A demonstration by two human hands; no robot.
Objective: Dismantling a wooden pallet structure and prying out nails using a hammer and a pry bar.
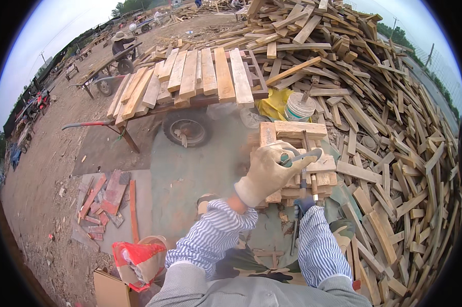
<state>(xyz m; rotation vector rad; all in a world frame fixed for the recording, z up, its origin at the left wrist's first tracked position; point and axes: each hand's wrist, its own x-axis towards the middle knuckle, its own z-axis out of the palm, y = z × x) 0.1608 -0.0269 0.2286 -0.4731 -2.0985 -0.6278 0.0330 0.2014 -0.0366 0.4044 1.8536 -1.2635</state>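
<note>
My left hand (265,171), in a cream work glove, is raised over a stack of short wooden blocks (302,130). Its fingers are closed on a curved grey-green piece (311,155) whose kind I cannot make out. Lower and to the right, my right hand (305,203) wears a dark blue glove, mostly hidden by the striped sleeve. It appears closed round the near end of a dark metal bar (303,176), which points away from me across the blocks. A lighter rod (314,188) lies close beside that bar.
A huge heap of loose timber (384,169) rises at the right. Ahead, planks (223,77) lie across a wheeled cart with a black tire (187,128). A white bucket (299,107) stands by yellow sheeting (274,104). Reddish wood scraps (114,193) and a red-white bag (139,258) are at left.
</note>
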